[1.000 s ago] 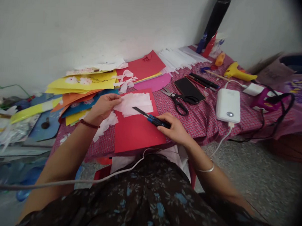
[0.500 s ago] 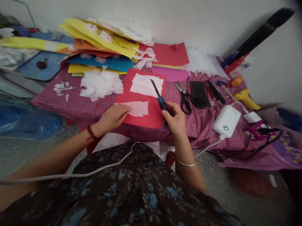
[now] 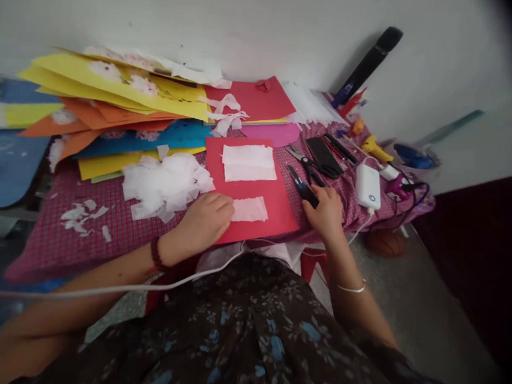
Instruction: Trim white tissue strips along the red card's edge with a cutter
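Note:
A red sheet [image 3: 260,192] lies on the checked cloth [image 3: 122,237] in front of me. Two white paper pieces rest on it: a larger one [image 3: 249,162] at the far end and a small strip [image 3: 249,209] near me. My left hand [image 3: 206,222] is curled with its fingertips pressing the left end of the small strip. My right hand [image 3: 326,213] rests on the cloth to the right of the red sheet, closed round the handle of blue-handled scissors [image 3: 302,186], whose blades point away from me.
A heap of white paper scraps [image 3: 165,183] lies left of the red sheet. Coloured sheets [image 3: 115,104] are stacked along the wall. Black scissors [image 3: 314,166], a phone [image 3: 321,150], pens, a white power bank [image 3: 367,186] and a yellow glue gun [image 3: 374,146] lie at the right.
My right hand has moved the blue-handled scissors off the red sheet to the cloth on its right. My left hand stays on the small strip. The view has swung.

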Demonstrator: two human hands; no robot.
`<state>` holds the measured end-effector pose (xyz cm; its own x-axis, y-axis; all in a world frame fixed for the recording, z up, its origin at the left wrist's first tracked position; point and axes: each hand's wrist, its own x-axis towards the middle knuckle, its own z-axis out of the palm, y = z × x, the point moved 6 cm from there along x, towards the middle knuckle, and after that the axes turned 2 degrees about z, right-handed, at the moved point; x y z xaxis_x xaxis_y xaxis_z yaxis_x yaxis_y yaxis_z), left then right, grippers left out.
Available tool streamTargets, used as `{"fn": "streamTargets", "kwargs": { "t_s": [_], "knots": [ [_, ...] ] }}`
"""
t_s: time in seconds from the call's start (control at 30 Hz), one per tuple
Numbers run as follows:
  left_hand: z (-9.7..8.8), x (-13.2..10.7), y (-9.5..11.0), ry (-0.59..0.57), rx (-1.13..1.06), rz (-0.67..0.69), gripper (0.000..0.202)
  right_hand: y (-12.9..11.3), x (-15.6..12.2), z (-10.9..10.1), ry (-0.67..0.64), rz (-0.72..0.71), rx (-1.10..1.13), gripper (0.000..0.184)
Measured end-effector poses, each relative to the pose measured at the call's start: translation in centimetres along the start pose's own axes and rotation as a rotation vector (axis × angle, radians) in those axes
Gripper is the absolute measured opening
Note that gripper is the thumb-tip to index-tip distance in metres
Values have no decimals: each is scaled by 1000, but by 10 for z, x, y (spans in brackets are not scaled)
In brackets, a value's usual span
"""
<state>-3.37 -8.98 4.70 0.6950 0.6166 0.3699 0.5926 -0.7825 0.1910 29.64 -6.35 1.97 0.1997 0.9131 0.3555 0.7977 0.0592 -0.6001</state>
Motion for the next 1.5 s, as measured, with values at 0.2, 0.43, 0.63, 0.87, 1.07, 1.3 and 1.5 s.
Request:
{"fn": "streamTargets", "kwargs": {
  "t_s": [0.2,0.43,0.63,0.87,1.07,1.3,1.5],
  "knots": [
    [11,-23,1,-99,-58,-2,15,-111,-57,38,-549,-418,0,80],
    [10,-17,-12,-34,-187,-187,14,-157,-67,83,-576,-498,-32,38],
    [4,-39,-4,50,-151,-67,12,-128,-53,79,-528,-464,-63,20],
    [-14,-10,4,202,48,-2,27,-107,-37,55,-300,-444,-25,25],
    [-17,22,-2,136,77,-118,21,-93,-19,27,-223,-434,-165,22],
    [16,20,53,51,1,-182,37,-73,-42,36,-422,-460,-155,20],
    [25,37,53,17,153,-123,19,-64,-48,29,-403,-421,-4,22]
  ]
}}
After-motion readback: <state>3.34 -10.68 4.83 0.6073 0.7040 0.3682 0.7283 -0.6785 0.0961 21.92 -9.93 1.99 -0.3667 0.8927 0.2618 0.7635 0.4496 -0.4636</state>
